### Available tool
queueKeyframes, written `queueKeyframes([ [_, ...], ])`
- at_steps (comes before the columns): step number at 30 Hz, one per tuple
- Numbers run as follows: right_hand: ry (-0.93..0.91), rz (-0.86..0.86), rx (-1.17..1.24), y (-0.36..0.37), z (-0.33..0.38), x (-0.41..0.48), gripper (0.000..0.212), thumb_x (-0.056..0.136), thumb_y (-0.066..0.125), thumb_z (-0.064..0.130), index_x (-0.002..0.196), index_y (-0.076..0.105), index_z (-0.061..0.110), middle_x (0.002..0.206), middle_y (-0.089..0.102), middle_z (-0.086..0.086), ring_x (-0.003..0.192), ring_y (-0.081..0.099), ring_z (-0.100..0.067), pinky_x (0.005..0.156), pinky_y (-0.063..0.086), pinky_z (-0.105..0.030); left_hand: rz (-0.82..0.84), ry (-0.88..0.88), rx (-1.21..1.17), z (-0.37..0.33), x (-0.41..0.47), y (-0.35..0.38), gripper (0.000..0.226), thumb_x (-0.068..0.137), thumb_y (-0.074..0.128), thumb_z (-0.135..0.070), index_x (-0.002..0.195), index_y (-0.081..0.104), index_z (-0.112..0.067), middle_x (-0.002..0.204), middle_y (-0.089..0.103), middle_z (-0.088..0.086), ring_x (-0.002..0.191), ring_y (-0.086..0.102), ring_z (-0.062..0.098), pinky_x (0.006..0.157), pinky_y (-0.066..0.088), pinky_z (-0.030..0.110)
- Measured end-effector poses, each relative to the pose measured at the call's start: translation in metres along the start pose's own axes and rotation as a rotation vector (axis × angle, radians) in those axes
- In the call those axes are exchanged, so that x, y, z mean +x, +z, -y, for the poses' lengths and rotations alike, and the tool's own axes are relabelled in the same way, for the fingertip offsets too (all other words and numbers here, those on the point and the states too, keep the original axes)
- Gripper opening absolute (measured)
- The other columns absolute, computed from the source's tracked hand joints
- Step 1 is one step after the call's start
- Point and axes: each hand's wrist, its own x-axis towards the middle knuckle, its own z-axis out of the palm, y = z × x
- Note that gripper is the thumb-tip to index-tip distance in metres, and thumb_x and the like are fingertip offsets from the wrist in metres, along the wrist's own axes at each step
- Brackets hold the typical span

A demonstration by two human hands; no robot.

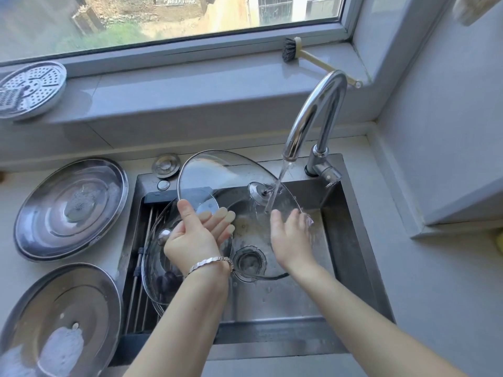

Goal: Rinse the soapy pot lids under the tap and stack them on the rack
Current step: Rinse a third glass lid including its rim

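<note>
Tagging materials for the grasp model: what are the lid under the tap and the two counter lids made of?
Lid under the tap: looks like clear glass, since the sink shows through it, with a thin metal rim and a shiny metal knob. Upper counter lid and lower counter lid: probably stainless steel, as both are opaque grey and reflective with concentric rings. Both carry soap foam.

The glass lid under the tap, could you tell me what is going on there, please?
A person is rinsing a glass lid, tilted over the sink under the running tap. The left hand grips its left rim; the right hand touches its lower right edge beside the stream. A second glass lid lies on the rack, and two sudsy steel lids wait on the counter.
</note>
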Motion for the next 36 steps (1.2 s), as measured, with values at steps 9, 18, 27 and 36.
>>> queueKeyframes([
  [9,-0.12,-0.028,0.083,-0.005,-0.019,0.016,0.065,0.098,0.019,0.047,0.149,0.003,0.011,0.158,-0.003,-0.001,0.145,-0.006,-0.011,0.118,-0.003,-0.029,0.083,-0.011,0.058,-0.009,0.0,-0.011,0.046,0.091,0.049,-0.045,0.071,0.051,-0.004,0.052,0.068,0.007,0.048,0.068,0.019,0.043,0.053,0.023],
  [18,-0.518,0.125,-0.037,-0.047,0.027,0.076,0.049,0.102,0.023,0.029,0.148,0.016,0.014,0.157,0.009,0.002,0.145,0.0,-0.012,0.117,-0.001,-0.029,0.279,-0.07,0.216,-0.014,0.003,-0.017,0.044,0.092,0.048,-0.039,0.068,0.049,-0.002,0.046,0.065,0.01,0.038,0.064,0.018,0.033,0.046,0.019],
  [27,-1.0,0.097,-0.521,0.002,0.031,0.001,0.072,0.09,0.004,0.054,0.148,0.006,0.011,0.153,-0.004,0.001,0.141,-0.011,-0.009,0.116,-0.01,-0.029,0.212,-0.061,0.214,0.003,0.008,-0.008,0.048,0.09,0.053,-0.037,0.057,0.057,-0.003,0.038,0.06,0.005,0.032,0.057,0.015,0.035,0.045,0.021],
  [36,-0.507,-0.338,0.15,-0.045,-0.035,0.019,0.032,0.093,0.044,0.025,0.117,0.06,0.011,0.13,0.051,-0.003,0.123,0.041,-0.007,0.105,0.027,-0.014,0.261,-0.109,0.222,0.001,0.014,-0.008,0.045,0.092,0.049,-0.04,0.067,0.05,-0.003,0.048,0.066,0.012,0.04,0.064,0.021,0.036,0.047,0.021],
])
